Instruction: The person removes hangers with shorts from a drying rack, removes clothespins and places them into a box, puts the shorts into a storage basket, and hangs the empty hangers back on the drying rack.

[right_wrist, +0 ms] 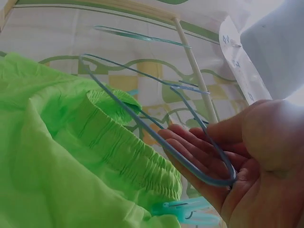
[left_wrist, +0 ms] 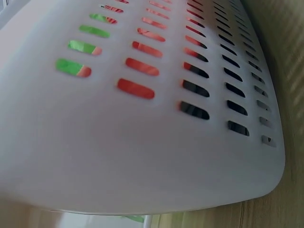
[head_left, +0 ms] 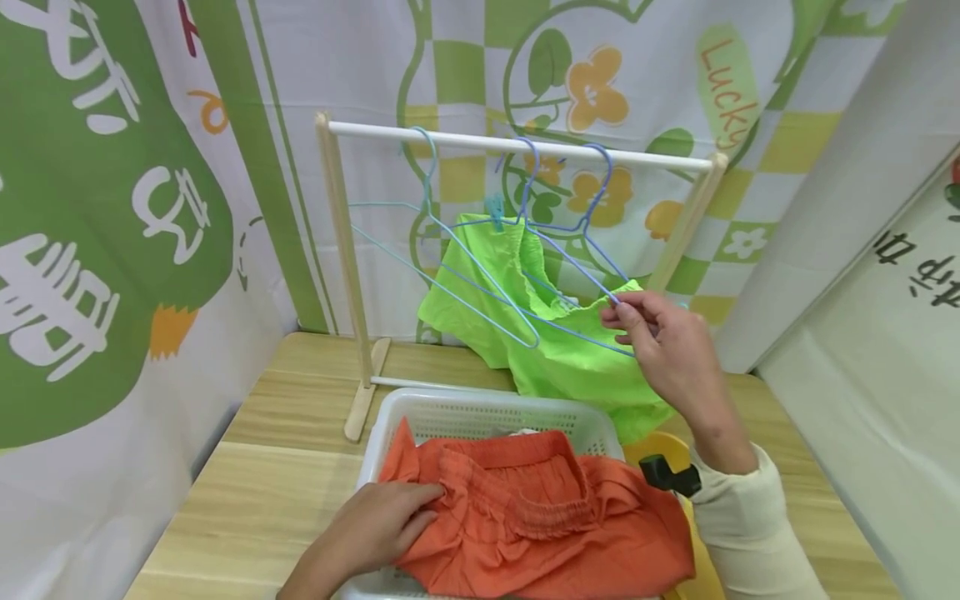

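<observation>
My right hand pinches the right corner of a blue-purple wire hanger between thumb and fingers, while its hook hangs on the rod. Behind it, bright green shorts hang from another blue hanger, with a teal clothespin at the left of the waistband. A second clothespin shows near the waistband's other end in the right wrist view. Low at the front, my left hand grips the waistband side of orange shorts, which lie over a white basket.
A teal hanger hangs at the left on the rack's white rod. The wooden rack stands on a wood-grain table behind the basket. Right of the basket is a yellow container, partly hidden by the right arm. Printed curtains surround the table.
</observation>
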Motion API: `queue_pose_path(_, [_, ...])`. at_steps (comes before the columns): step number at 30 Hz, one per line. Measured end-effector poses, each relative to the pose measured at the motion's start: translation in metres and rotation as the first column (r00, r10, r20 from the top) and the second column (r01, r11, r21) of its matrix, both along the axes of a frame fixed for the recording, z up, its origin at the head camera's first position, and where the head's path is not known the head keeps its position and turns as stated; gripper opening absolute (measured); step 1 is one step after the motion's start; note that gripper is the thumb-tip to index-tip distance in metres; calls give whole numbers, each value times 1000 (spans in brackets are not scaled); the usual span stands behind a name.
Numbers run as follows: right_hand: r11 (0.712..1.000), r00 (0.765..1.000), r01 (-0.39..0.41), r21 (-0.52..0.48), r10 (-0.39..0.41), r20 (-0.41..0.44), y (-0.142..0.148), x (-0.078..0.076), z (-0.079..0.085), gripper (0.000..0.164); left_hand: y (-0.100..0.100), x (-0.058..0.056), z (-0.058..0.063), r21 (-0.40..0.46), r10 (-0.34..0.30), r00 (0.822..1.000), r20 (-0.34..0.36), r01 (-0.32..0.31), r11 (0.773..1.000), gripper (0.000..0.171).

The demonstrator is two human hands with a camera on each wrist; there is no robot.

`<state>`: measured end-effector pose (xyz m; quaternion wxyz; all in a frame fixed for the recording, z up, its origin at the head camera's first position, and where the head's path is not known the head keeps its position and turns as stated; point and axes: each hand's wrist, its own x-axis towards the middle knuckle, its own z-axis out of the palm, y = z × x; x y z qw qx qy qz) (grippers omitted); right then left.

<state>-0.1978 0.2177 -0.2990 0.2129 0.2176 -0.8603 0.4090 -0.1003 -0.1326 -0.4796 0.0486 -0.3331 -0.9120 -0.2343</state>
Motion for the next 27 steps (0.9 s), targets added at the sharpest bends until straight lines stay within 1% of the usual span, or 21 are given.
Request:
queue_pose_path(4, [998, 1000, -16, 58, 16, -7, 8, 10, -4, 24, 2, -1, 1, 11, -1, 1000, -21, 2, 1000, 15])
queue_pose_path(7, [988, 1000, -10, 153, 12, -14, 14, 22, -9, 25, 1, 0, 1, 32, -2, 999, -37, 3, 999, 16])
queue_pose_path(9, [975, 1000, -6, 221, 8, -9, 19, 31, -14, 27, 0, 0, 2, 52, -3, 999, -45, 5, 999, 16])
queue_pose_path(11, [965, 999, -16, 263, 8, 33, 23, 42, -18, 31, -3, 0, 2, 73, -3, 999, -45, 7, 997, 16])
queue_pose_path(14, [954, 995, -47, 295, 19, 97, 31, 58, -26, 35, -7, 1, 3, 102, -1, 999, -45, 6, 995, 15])
queue_pose_path(18, [936, 987, -77, 344, 23, 159, 46, 80, -40, 42, -12, 1, 6, 139, 40, 997, -61, -32, 990, 24])
queue_pose_path(20, [926, 984, -85, 368, 20, 177, 55, 89, -48, 44, -15, 1, 7, 162, 71, 994, -89, -56, 985, 31])
queue_pose_path(22, [920, 980, -82, 383, 4, 199, 63, 98, -58, 42, -18, -1, 8, 184, 94, 988, -125, -70, 980, 38])
queue_pose_path(25, [911, 978, -81, 404, -5, 209, 73, 109, -74, 39, -22, -4, 10, 195, 103, 983, -153, -73, 978, 47])
queue_pose_path(27, [905, 973, -88, 416, -11, 229, 79, 115, -84, 40, -24, -6, 12, 183, 90, 987, -131, -65, 981, 52])
